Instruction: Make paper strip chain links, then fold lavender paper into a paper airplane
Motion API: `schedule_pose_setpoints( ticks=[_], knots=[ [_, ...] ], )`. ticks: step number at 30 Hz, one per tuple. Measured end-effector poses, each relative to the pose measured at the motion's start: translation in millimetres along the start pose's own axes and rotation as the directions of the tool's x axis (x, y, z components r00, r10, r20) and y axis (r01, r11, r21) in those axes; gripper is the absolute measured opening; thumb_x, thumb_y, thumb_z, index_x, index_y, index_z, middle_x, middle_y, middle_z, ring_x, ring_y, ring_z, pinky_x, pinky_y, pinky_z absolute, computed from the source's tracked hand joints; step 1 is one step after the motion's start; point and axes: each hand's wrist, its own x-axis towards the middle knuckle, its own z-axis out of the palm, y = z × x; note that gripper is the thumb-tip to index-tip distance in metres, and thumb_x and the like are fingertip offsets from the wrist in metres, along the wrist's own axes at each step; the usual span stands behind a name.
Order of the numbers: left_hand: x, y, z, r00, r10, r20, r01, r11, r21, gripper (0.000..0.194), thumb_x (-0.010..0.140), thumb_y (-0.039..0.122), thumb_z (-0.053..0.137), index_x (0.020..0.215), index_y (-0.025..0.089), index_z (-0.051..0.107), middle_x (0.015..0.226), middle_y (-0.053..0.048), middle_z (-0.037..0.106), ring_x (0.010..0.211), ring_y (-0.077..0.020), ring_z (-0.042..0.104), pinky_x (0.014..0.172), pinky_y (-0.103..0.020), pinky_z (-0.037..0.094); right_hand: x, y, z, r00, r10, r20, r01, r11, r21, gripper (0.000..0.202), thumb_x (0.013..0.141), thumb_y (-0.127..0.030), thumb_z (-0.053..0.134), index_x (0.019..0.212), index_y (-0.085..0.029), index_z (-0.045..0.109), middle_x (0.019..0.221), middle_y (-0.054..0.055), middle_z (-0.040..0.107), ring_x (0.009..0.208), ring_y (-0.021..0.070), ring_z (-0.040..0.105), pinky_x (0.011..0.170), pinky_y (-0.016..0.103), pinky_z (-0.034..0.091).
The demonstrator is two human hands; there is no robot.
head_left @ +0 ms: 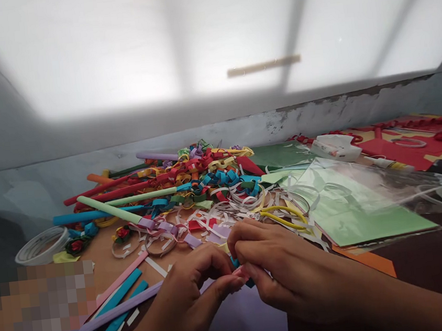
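Note:
In the lower middle, my left hand (204, 283) and my right hand (283, 269) meet fingertip to fingertip. Between them they pinch a small pink paper strip (239, 272), mostly covered by the fingers. Bits of blue paper (235, 262) show right beside it; whether they are joined to the pink strip I cannot tell. Below the hands lies a lilac paper sheet (247, 315). Just beyond them are a yellow band (284, 217) and a chain of lilac and pink paper links (168, 228).
Colourful paper chains and rolled paper sticks (121, 194) are heaped at the back. A white tape roll (42, 246) stands left, near blue strips (115, 324). Plastic-wrapped green paper (369, 218) lies right, by orange paper (367, 260) and red sheets (393, 147).

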Motion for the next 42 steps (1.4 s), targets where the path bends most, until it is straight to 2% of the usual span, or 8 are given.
schedule_pose_setpoints(
  ticks=[6,13,16,22,28,32,37,42],
  knots=[
    [-3,2,-1.8,0.999,-0.002,0.052,-0.001,0.998,0.057,0.032,0.096,0.043,0.057,0.073,0.021,0.052,0.076,0.002,0.057,0.073,-0.0138,0.051,0.068,-0.026,0.039,0,-2,-5,0.999,-0.007,0.04,0.006,1.0,0.03,0.019,0.084,-0.002,0.05,0.075,-0.019,0.049,0.086,0.001,0.054,0.082,0.0157,0.05,0.074,0.028,0.043],
    [-3,-8,0.4,0.998,-0.048,0.042,0.054,0.984,-0.17,0.034,0.083,0.049,0.073,0.081,0.021,0.053,0.082,0.002,0.057,0.079,-0.0154,0.052,0.074,-0.029,0.043,-1,-2,-4,0.998,-0.008,0.068,0.002,0.997,0.079,0.015,0.089,-0.005,0.051,0.087,-0.019,0.057,0.098,0.002,0.057,0.094,0.0158,0.051,0.086,0.031,0.043],
    [-2,-9,-1.3,0.999,-0.026,0.041,0.03,0.995,-0.098,0.033,0.076,0.044,0.081,0.081,0.021,0.058,0.082,0.001,0.06,0.08,-0.0163,0.054,0.075,-0.03,0.043,-1,-2,-4,0.998,-0.004,0.059,-0.001,0.996,0.088,0.013,0.093,-0.01,0.051,0.086,-0.019,0.058,0.101,0.002,0.056,0.097,0.0158,0.051,0.088,0.031,0.042],
    [-1,-3,-2.8,0.997,0.072,0.03,-0.071,0.997,-0.026,0.028,0.083,0.033,0.074,0.066,0.02,0.057,0.08,0.002,0.06,0.079,-0.0148,0.053,0.076,-0.029,0.039,-3,-1,-3,0.999,-0.037,0.033,0.036,0.998,0.052,0.012,0.091,-0.009,0.055,0.089,-0.02,0.058,0.109,0.002,0.056,0.103,0.0162,0.051,0.09,0.03,0.041],
    [-1,-9,-6.1,0.995,0.003,0.097,0.011,0.989,-0.147,0.032,0.083,0.038,0.074,0.065,0.02,0.055,0.08,0.002,0.061,0.083,-0.0161,0.053,0.08,-0.03,0.039,-3,0,-2,0.996,-0.082,0.035,0.082,0.996,-0.016,0.012,0.087,-0.006,0.058,0.088,-0.018,0.06,0.11,0.002,0.058,0.1,0.0156,0.052,0.091,0.029,0.042],
    [-3,-11,-9.3,0.985,-0.019,0.17,0.052,0.98,-0.191,0.03,0.081,0.042,0.078,0.072,0.021,0.059,0.081,0.003,0.062,0.082,-0.0159,0.054,0.08,-0.03,0.041,-5,-3,-5,0.991,-0.134,0.018,0.135,0.99,-0.044,0.013,0.09,-0.009,0.057,0.094,-0.019,0.063,0.117,0.006,0.058,0.123,0.0176,0.048,0.097,0.028,0.041],
    [-4,-5,-9.7,0.988,0.008,0.157,0.009,0.995,-0.103,0.019,0.09,0.037,0.069,0.079,0.021,0.072,0.086,0.0,0.072,0.088,-0.0164,0.062,0.085,-0.03,0.044,-7,-3,-5,0.985,-0.166,0.034,0.169,0.978,-0.118,0.012,0.091,-0.009,0.053,0.088,-0.018,0.061,0.121,0.009,0.059,0.128,0.0177,0.046,0.108,0.028,0.036],
    [-7,-1,-5.7,0.991,0.108,0.084,-0.102,0.992,-0.07,0.014,0.085,0.029,0.074,0.074,0.021,0.074,0.08,0.001,0.072,0.081,-0.0148,0.064,0.077,-0.027,0.047,-7,-3,-3,0.982,-0.177,0.06,0.182,0.98,-0.078,0.011,0.089,-0.009,0.056,0.091,-0.017,0.063,0.124,0.007,0.058,0.123,0.0161,0.048,0.107,0.027,0.037]
  ],
)
